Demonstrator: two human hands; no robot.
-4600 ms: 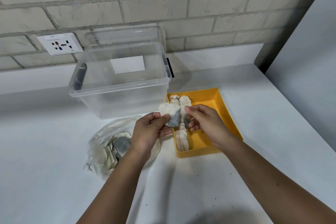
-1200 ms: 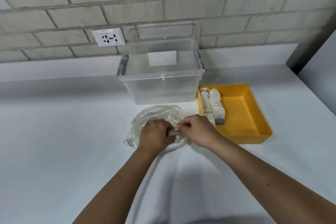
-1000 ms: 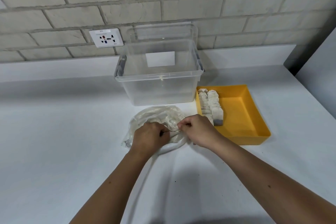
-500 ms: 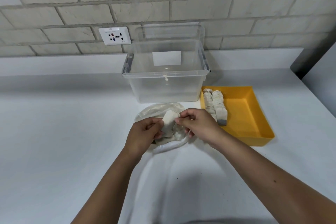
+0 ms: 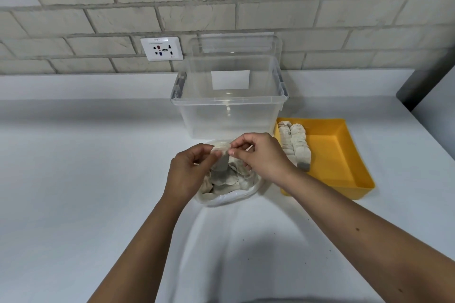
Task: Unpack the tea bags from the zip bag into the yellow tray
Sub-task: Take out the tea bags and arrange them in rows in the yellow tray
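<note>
A clear zip bag (image 5: 231, 198) lies open on the white counter, with several pale tea bags (image 5: 227, 181) inside. Just above it, a single tea bag (image 5: 221, 158) hangs between my hands. My left hand (image 5: 188, 171) pinches its top left corner and my right hand (image 5: 261, 157) pinches its top right corner. To the right stands the yellow tray (image 5: 344, 155), with two short rows of tea bags (image 5: 294, 141) along its left side.
A clear plastic storage box (image 5: 230, 106) stands behind the zip bag, touching the tray's far left corner. A wall socket (image 5: 162, 48) sits on the brick wall behind. The counter's right edge runs beside the tray.
Both hands came up out of the zip bag, lifting one tea bag above it. Earlier they were pressed down into the bag.
</note>
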